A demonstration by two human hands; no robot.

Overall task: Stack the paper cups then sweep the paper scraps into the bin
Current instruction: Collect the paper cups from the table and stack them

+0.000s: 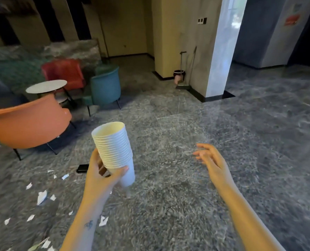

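A grey marbled floor (186, 109) spreads below and all round the grip. Up and left of it stands an orange chair (29, 124). Farther beyond are a round white table (46, 86), a red chair (63, 73) and a teal chair (105, 86). Far beyond, rightward, a yellow wall (132, 24) meets a glossy pale pillar (221, 46) with black skirting (201, 95).

A: Which items are partly hidden?
B: The left hand (100, 178) covers the lower near side of the cup stack (114, 147) and one end of a black object (82, 168) on the floor; the object cannot be identified.
A: Blur or cropping?
B: The right hand (214, 162) is motion-blurred. The left frame edge cuts off the orange chair (29, 124).
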